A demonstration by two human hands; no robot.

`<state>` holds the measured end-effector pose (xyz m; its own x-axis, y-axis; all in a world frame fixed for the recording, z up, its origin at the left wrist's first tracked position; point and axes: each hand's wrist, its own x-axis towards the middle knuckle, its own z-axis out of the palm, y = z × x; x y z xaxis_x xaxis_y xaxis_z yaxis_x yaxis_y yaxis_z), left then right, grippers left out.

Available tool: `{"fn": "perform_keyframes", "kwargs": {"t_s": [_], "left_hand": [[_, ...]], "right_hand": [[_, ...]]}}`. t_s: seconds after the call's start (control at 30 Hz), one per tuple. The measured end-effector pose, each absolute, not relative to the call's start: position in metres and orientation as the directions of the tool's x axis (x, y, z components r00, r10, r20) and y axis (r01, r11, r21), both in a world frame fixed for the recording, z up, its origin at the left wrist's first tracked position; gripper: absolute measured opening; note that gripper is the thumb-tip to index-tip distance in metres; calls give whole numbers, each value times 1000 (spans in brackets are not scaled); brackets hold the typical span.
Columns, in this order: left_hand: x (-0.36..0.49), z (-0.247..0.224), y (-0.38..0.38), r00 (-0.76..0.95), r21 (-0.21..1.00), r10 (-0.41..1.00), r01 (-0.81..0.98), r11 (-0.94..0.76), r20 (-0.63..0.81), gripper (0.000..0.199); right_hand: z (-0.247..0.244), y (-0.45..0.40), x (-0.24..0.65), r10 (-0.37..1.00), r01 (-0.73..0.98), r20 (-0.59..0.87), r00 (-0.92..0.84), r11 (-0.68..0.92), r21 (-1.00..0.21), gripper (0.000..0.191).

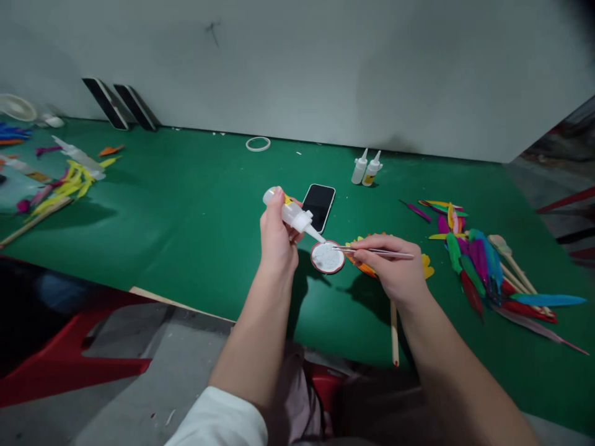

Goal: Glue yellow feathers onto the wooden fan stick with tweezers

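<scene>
My left hand [277,235] grips a translucent glue bottle [292,214], tilted so that its nozzle points down at a small round white disc [328,257] with a red rim. In my right hand [395,266] is a pair of tweezers [381,253], pinched between thumb and fingers, its tips over the disc near the nozzle. Whether the tips hold anything is too small to tell. Partly behind my right hand lies a piece with orange and yellow petals [365,267], and a wooden stick [395,334] sticks out below that hand.
A phone [320,207] lies just beyond the bottle. Two more glue bottles [366,168] stand near the wall. Colourful feathers [483,260] and wooden sticks [515,269] are heaped at right. At left are yellow feathers [77,181] and another bottle [79,156]. A white ring [258,144] lies at the back.
</scene>
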<state>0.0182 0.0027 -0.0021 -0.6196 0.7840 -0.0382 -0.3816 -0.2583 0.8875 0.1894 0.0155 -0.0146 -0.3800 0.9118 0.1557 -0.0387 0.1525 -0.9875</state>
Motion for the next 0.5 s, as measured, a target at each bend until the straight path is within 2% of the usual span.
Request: {"fn": "perform_keyframes", "kwargs": {"t_s": [0.3,0.5], "left_hand": [[27,0,5,-612,871,786,-429,-238,-87,45],[28,-1,4,-604,868,793,-433,-242,-80,42]], "right_hand": [[-15,19,184,935,-136,37,-352,-12,-991,11],[-21,20,183,941,-140,66,-331,21,-990,15]]}}
